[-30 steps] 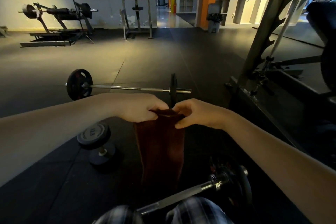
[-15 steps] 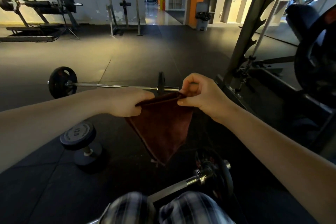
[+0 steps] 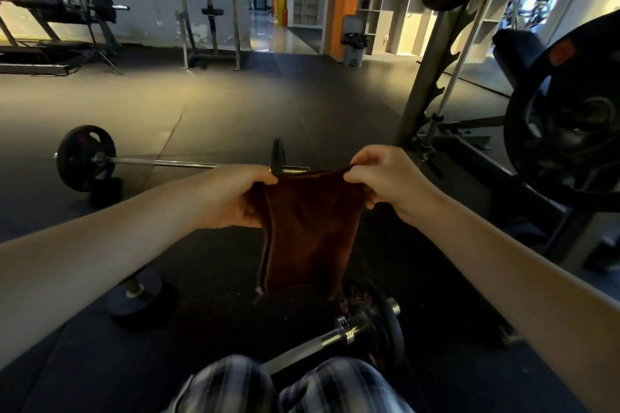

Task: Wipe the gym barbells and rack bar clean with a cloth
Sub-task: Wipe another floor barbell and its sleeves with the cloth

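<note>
Cloth [image 3: 308, 228] hangs between left hand [image 3: 238, 198] and right hand [image 3: 385, 181], both pinching its top edge (probably to fold it) above the barbell [image 3: 339, 335].

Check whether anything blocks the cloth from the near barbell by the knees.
Nothing visible. The cloth hangs from the left hand and right hand just above the near barbell; its shaft is bare.
</note>
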